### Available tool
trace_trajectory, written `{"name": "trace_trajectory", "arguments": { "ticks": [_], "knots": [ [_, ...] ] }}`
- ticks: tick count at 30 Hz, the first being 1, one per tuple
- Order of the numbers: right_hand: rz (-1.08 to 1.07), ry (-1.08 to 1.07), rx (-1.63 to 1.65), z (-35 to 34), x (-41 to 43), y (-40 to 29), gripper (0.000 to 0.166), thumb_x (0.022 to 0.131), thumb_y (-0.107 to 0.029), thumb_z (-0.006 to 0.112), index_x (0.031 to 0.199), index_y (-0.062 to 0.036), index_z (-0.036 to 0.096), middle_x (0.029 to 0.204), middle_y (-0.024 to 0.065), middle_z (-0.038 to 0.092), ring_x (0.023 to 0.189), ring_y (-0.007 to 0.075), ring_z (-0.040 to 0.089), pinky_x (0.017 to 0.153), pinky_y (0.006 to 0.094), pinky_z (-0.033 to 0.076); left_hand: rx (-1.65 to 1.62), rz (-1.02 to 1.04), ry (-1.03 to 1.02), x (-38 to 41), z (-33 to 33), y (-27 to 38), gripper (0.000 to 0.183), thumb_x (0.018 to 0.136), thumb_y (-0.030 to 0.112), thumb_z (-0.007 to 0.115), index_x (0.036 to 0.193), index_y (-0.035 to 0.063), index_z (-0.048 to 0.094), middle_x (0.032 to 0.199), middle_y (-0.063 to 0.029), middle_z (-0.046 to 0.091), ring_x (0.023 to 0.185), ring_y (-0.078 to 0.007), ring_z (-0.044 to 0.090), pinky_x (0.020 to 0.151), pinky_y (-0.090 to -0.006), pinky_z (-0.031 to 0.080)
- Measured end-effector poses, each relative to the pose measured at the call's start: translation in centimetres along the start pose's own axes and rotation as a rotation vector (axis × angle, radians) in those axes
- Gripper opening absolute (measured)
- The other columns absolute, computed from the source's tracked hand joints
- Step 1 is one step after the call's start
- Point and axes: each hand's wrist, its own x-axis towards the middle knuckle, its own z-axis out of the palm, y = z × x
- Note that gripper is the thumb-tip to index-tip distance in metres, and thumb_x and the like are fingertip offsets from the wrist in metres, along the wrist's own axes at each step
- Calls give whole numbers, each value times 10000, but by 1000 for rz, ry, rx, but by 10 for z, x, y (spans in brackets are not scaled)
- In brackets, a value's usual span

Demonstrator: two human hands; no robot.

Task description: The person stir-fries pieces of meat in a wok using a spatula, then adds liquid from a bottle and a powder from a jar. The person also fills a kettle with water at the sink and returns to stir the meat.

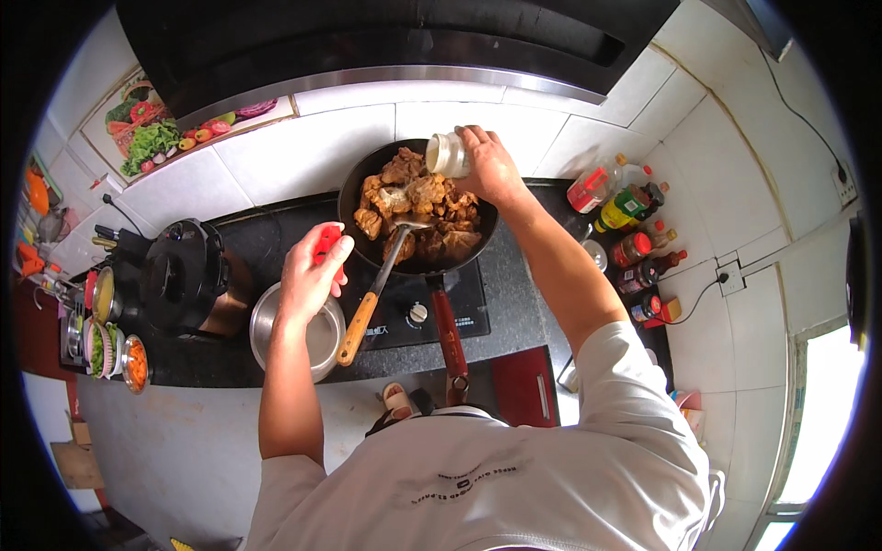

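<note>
My right hand (490,167) grips a clear jar (448,156), tilted with its mouth over the left part of a black frying pan (487,244). Browned meat pieces (425,193) fill much of the pan, and a patch of white powder lies on the ones near the jar's mouth. In my left hand (317,265) is a red lid (329,242), held left of the pan. A metal spatula with a wooden handle (359,328) rests in the pan, its handle leaning out over the near rim. The pan's red handle (448,330) points towards me.
The pan stands on a black cooktop (468,289). Below my left forearm is a metal bowl (322,337). An electric pressure cooker (182,275) and bowls of cut vegetables (136,364) stand left. Sauce bottles (622,206) and jars (630,249) line the right. A range hood (413,76) overhangs the back.
</note>
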Motion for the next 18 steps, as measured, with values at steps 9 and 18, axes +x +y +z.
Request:
{"name": "trace_trajectory", "arguments": {
  "ticks": [9,18],
  "knots": [
    [30,74,-20,-10,-37,33,875,607,-141,895,1399,-35,539,1346,131,596,1189,379,577,1033,440,534,-11,6,17,0,1,-3,444,980,337,718,1252,-6,642,827,-32,665,581,-88,599,461,-240,466],
    [59,85,85,-25,-80,25,864,578,-84,881,1376,-18,556,1347,148,604,1208,393,574,1061,441,514,-39,-17,-20,1,7,-10,459,986,330,711,1283,-9,625,880,-37,667,589,-91,595,470,-241,465]
  ]
}}
